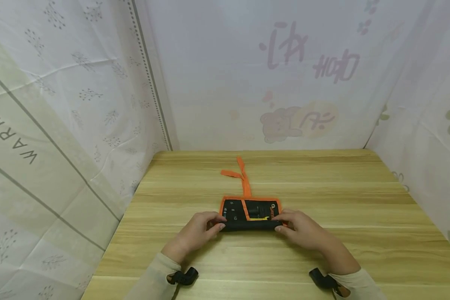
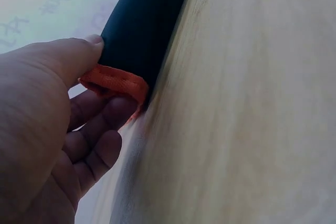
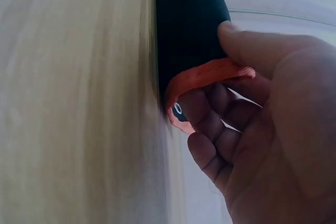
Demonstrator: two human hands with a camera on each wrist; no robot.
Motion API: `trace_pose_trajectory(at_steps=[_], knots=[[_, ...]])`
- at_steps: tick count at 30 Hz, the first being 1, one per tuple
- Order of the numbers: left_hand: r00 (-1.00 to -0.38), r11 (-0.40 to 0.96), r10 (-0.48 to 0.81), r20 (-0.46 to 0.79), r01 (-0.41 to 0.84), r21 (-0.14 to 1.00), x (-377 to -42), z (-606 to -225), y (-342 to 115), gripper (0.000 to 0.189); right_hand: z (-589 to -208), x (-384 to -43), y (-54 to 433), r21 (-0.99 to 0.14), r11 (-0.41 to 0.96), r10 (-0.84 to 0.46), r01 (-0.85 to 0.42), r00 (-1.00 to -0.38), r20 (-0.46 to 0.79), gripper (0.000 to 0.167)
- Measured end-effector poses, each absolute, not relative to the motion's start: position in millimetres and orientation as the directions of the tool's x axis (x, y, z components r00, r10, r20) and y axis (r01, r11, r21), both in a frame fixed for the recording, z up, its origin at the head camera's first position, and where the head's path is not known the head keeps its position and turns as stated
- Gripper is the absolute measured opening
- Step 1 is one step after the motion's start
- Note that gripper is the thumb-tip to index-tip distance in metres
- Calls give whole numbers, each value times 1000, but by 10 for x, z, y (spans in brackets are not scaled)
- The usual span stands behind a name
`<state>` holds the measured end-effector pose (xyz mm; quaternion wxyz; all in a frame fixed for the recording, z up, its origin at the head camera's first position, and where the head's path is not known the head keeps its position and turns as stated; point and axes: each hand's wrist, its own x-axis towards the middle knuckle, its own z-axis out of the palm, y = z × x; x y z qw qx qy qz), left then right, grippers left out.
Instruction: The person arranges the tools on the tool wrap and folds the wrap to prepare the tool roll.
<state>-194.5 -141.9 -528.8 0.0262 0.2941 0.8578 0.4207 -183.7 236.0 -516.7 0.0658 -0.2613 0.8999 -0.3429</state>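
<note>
A black tool roll (image 1: 234,210) with orange edging lies on the table, its near part rolled into a black tube. White size numbers mark its left pocket, and a yellow wrench (image 1: 260,218) shows partly above the rolled part. My left hand (image 1: 199,230) pinches the left end of the tube; in the left wrist view, the thumb presses the black cloth (image 2: 139,30) with fingers curled at the orange trim. At the other end, my right hand (image 1: 301,228) grips likewise, thumb on top, as the right wrist view shows. What lies inside the roll is hidden.
Orange tie straps (image 1: 246,187) stretch from the roll's far edge toward the back of the wooden table (image 1: 330,179). Patterned curtains (image 1: 217,75) stand behind the table and on both sides. A black wrist device (image 1: 187,276) sits at each sleeve.
</note>
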Motion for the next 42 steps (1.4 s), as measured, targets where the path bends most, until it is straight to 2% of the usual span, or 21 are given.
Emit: trace_pose_trajectory(at_steps=[6,13,19,27,33,37,42], knots=[[-828,467,530,183,465,752,-1945,-5295,-1412,19,-5180,-1836,2369,-693,639,-482,-335,-876,-21,44],[-825,463,528,202,479,746,-1947,-5300,-1419,18,-5152,-1826,2372,-723,602,-532,-339,-846,-46,52],[-810,441,515,280,531,724,-1958,-5321,-1421,16,-5192,-1847,2387,-721,599,-538,-347,-842,-41,52],[-748,355,490,446,639,682,-1995,-5349,-1418,7,-5223,-1864,2384,-779,524,-482,-344,-874,61,25],[-745,328,501,441,635,700,-1995,-5347,-1421,5,-5261,-1882,2368,-779,438,-449,-449,-860,242,13],[-743,358,504,440,643,677,-1995,-5353,-1429,10,-5280,-1901,2370,-732,447,-429,-514,-841,329,20],[-749,430,515,418,647,629,-1992,-5357,-1439,25,-5281,-1910,2390,-660,509,-448,-553,-825,346,25]])
